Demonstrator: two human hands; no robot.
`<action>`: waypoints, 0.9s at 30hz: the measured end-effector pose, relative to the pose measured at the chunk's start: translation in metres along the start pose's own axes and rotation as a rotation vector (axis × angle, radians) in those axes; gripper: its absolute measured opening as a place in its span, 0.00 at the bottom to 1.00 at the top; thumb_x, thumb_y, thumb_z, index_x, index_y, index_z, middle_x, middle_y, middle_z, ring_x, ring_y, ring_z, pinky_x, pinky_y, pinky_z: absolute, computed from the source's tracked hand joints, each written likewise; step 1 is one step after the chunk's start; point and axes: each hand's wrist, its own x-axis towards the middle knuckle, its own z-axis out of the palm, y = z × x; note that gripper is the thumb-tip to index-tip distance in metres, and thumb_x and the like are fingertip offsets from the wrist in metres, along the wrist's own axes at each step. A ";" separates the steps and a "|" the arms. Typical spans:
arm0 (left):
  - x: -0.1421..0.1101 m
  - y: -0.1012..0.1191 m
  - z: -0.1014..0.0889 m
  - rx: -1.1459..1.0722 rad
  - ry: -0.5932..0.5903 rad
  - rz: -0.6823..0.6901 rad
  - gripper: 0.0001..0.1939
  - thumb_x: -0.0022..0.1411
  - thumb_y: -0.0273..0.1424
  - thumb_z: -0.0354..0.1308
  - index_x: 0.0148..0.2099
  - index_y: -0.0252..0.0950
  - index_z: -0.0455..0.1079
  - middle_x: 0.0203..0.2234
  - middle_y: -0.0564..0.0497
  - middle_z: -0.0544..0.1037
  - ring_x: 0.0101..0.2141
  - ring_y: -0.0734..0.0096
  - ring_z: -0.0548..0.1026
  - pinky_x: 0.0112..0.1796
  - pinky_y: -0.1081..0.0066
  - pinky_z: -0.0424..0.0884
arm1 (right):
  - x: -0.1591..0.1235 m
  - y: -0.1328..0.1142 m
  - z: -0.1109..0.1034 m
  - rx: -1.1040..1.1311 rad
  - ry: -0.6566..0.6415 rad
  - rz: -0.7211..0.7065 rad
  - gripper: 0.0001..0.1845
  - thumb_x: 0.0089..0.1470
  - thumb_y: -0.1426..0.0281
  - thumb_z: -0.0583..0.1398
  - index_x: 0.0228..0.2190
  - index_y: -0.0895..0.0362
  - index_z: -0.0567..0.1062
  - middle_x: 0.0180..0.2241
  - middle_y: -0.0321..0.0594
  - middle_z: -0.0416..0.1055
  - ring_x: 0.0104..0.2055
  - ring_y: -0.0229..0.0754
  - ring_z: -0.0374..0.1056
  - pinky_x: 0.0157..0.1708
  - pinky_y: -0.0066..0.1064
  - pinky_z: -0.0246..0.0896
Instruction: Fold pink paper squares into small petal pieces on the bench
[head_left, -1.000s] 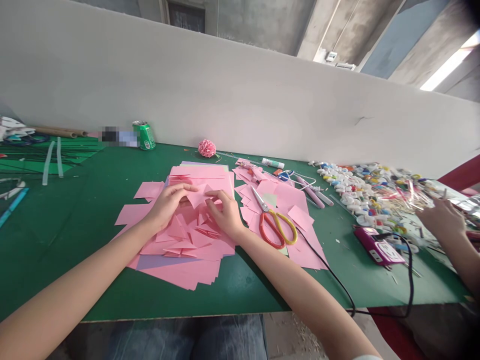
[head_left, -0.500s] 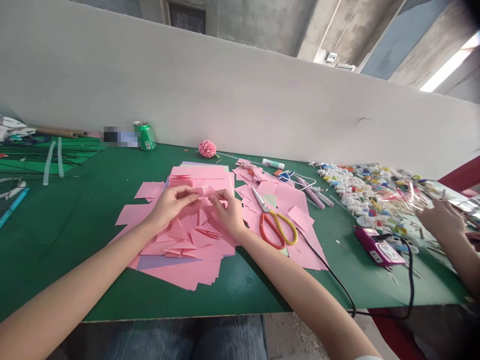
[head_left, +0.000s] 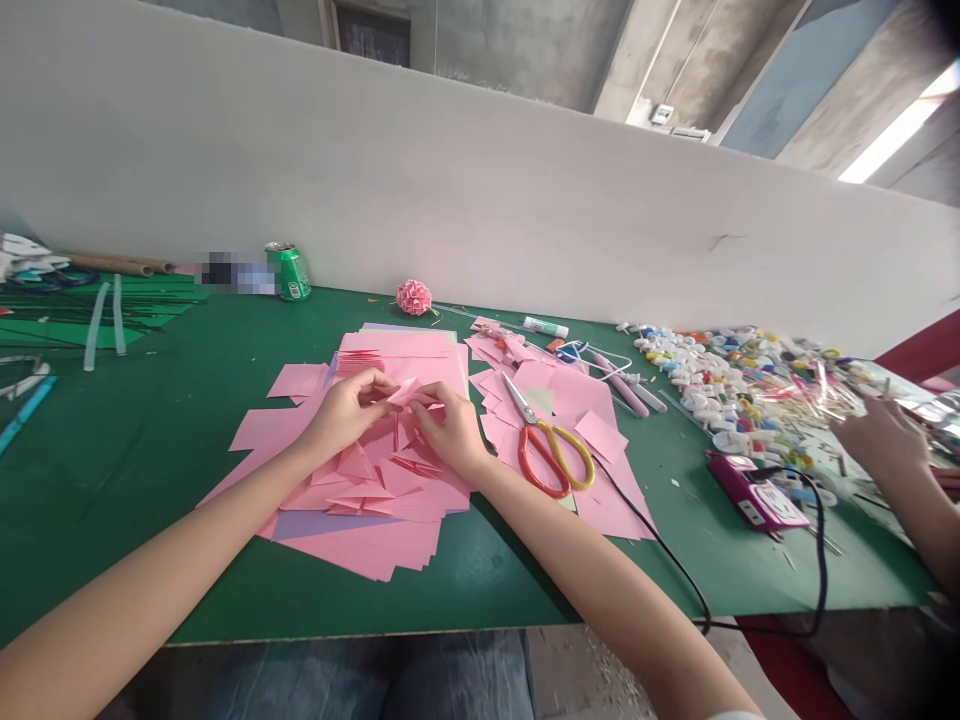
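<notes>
Between my two hands is a small piece of folded pink paper [head_left: 405, 391]. My left hand [head_left: 352, 408] pinches its left side with thumb and fingertips. From the right, my right hand [head_left: 448, 425] has its thumb and fingers closed on the other side. Below the hands lie folded pink paper pieces [head_left: 364, 495] on a spread of pink sheets [head_left: 360, 555], with a purple sheet [head_left: 315, 526] showing among them. Just right of my right hand, scissors [head_left: 553, 455] with one red and one yellow handle rest on pink paper.
On the green table [head_left: 480, 590] stand a green can [head_left: 291, 272] and a pink paper ball [head_left: 413, 297]. A glue stick [head_left: 546, 327] lies at the back. To the right are a magenta power socket [head_left: 757, 495], a black cable, many small colourful pieces [head_left: 720, 390] and another person's hand [head_left: 881, 432].
My hands have drawn slightly closer together. The pink paper between them now shows as a raised fold, where before it was held flatter.
</notes>
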 end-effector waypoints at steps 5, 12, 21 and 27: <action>0.000 0.002 0.000 -0.002 0.024 0.009 0.18 0.52 0.43 0.65 0.39 0.37 0.66 0.37 0.49 0.76 0.37 0.61 0.78 0.41 0.61 0.75 | -0.001 0.002 0.001 -0.127 -0.047 -0.061 0.06 0.57 0.71 0.56 0.38 0.54 0.70 0.36 0.37 0.77 0.37 0.42 0.73 0.41 0.34 0.64; -0.002 0.000 0.000 -0.040 -0.003 -0.012 0.20 0.56 0.40 0.64 0.46 0.41 0.62 0.35 0.51 0.78 0.33 0.63 0.80 0.40 0.61 0.74 | -0.001 0.001 0.000 -0.138 -0.061 -0.100 0.06 0.58 0.73 0.55 0.38 0.53 0.70 0.37 0.37 0.77 0.39 0.42 0.73 0.42 0.33 0.64; -0.003 0.004 0.000 0.027 -0.008 0.005 0.21 0.54 0.43 0.64 0.46 0.40 0.64 0.35 0.49 0.78 0.35 0.62 0.79 0.40 0.60 0.74 | -0.001 -0.001 0.000 -0.122 -0.055 -0.112 0.08 0.57 0.74 0.54 0.40 0.53 0.70 0.39 0.36 0.77 0.39 0.41 0.73 0.44 0.33 0.63; -0.004 0.006 0.000 0.066 -0.017 0.011 0.22 0.55 0.45 0.63 0.47 0.40 0.65 0.38 0.47 0.78 0.35 0.62 0.79 0.40 0.61 0.75 | -0.001 -0.002 0.001 -0.104 -0.032 -0.089 0.07 0.56 0.72 0.55 0.38 0.53 0.70 0.38 0.36 0.77 0.38 0.41 0.73 0.43 0.34 0.64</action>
